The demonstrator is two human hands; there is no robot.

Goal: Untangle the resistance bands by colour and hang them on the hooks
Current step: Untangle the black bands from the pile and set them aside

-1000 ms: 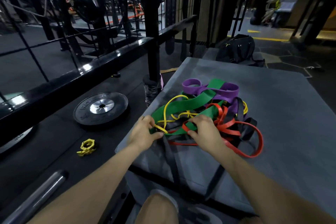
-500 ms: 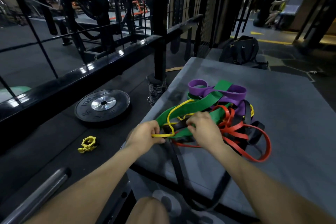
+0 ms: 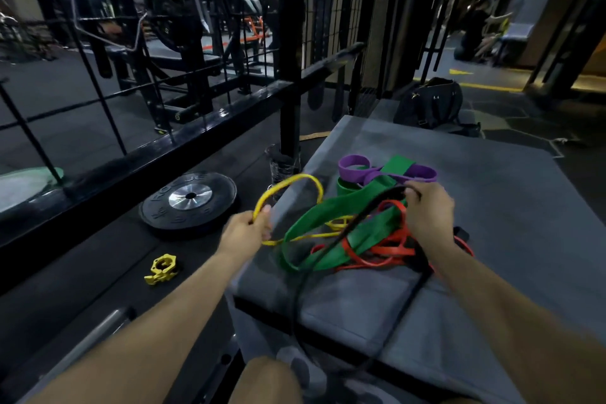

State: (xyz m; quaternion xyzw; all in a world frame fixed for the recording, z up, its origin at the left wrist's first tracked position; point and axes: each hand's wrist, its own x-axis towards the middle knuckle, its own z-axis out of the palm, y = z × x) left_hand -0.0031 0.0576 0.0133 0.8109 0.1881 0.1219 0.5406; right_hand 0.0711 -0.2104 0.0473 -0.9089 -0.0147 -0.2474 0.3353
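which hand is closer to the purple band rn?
Right. The right hand grips the black band just below the purple band. The left hand is far off to its lower left, holding the yellow band.

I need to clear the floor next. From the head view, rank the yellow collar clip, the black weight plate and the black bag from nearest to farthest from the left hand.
From the left hand:
1. Black weight plate, on the floor just up and left of it.
2. Yellow collar clip, on the floor down and left; close to the plate's rank, hard to separate.
3. Black bag, far behind the mat, clearly farthest.
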